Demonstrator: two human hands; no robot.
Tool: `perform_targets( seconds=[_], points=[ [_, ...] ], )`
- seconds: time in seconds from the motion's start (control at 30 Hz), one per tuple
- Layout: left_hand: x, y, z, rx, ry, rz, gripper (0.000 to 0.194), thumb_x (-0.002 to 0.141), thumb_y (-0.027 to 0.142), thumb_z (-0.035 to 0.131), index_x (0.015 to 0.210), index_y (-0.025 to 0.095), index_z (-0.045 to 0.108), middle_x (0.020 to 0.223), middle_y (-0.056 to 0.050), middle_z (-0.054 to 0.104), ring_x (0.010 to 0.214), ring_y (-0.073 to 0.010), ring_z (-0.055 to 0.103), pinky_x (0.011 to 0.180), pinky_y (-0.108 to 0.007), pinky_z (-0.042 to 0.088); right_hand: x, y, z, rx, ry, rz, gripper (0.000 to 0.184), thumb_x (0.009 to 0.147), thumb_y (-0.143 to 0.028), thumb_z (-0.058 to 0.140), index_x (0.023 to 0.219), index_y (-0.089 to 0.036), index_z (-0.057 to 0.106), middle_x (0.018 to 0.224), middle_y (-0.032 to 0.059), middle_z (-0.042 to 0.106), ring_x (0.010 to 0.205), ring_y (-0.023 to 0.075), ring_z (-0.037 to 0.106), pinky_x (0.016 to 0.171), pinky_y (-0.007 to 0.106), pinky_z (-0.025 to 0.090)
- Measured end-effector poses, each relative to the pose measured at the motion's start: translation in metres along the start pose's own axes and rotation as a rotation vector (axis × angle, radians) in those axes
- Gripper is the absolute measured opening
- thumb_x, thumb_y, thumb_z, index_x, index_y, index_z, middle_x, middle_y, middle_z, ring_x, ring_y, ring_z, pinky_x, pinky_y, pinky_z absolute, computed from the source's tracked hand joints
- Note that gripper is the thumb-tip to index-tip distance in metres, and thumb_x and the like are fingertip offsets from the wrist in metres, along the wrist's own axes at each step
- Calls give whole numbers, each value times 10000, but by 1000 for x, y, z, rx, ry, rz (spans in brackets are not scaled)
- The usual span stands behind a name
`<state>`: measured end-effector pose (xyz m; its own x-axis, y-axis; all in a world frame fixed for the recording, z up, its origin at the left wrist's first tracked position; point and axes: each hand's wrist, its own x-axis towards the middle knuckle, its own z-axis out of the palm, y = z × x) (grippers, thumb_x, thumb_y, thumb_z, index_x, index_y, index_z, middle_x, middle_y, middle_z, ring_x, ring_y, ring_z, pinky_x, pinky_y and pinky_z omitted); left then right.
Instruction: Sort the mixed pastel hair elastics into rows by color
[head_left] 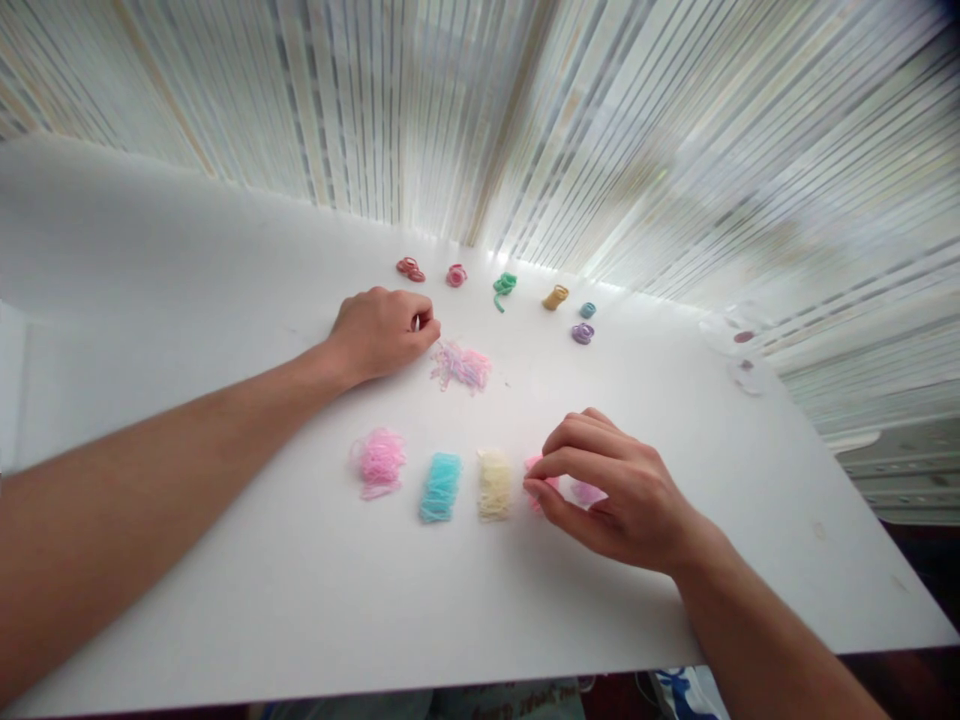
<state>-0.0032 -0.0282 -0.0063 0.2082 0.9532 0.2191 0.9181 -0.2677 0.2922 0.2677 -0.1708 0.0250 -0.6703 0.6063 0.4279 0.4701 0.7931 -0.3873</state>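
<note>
My left hand (386,332) rests on the white table with thumb and forefinger pinched together, at the left edge of a loose heap of pastel strands (466,368). Whatever it may hold is too small to see. My right hand (611,490) is over a bright pink pile (534,468), its thumb and forefinger closed; anything between them is hidden. That hand partly covers the pink pile and a lilac pile (588,493). To its left lie neat piles of thin strands: cream (494,487), turquoise (440,488) and a looser pink one (382,463).
Along the back lie small coils: red (410,269), pink (456,275), green (505,287), mustard (555,297), blue (588,310) and purple (583,333). Clear plastic pieces (746,375) sit at the right. A striped curtain (465,120) hangs behind the white table (300,600).
</note>
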Motion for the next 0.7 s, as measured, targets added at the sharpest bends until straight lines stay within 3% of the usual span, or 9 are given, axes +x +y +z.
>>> perform_targets(
  seconds=[0.33,0.7],
  points=[
    [0,0,-2,-2,-4,2,297,890,413,515,832,250,756,848,-64,771,848,-275,700,753,-379,464,-1,8,-1,-44,76,45,89,941,-135,681,899,-210,663,741,23,667,672,166,585,684,362,450],
    [-1,3,-5,42,-24,-11,327,888,430,490,839,231,744,857,-71,769,825,-263,683,670,-347,394,-1,14,0,-83,216,80,144,942,-131,691,813,-186,658,671,-6,624,603,126,554,656,324,449]
  ],
)
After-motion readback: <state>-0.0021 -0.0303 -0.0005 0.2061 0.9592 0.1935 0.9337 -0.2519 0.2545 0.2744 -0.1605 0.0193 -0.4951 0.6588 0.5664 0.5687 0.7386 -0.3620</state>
